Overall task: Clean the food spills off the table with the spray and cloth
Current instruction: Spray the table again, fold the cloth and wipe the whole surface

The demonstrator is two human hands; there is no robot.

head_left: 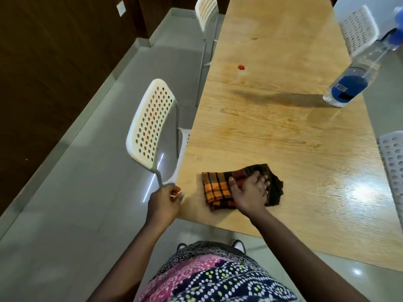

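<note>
A folded checked cloth (218,188), orange and dark brown, lies near the front left corner of the long wooden table (283,131). My right hand (250,192) rests on top of it with fingers spread over the fabric. My left hand (165,201) sits at the table's left corner, fingers curled; whether it holds anything I cannot tell. A small red food spill (241,67) marks the table farther back. A clear spray bottle (357,70) with blue liquid and a blue head stands at the right edge.
White perforated chairs stand along the table: one at the left (150,123) beside my left hand, another farther back (206,12), and others on the right side (357,29), (392,166). Grey tiled floor (76,192) surrounds the table.
</note>
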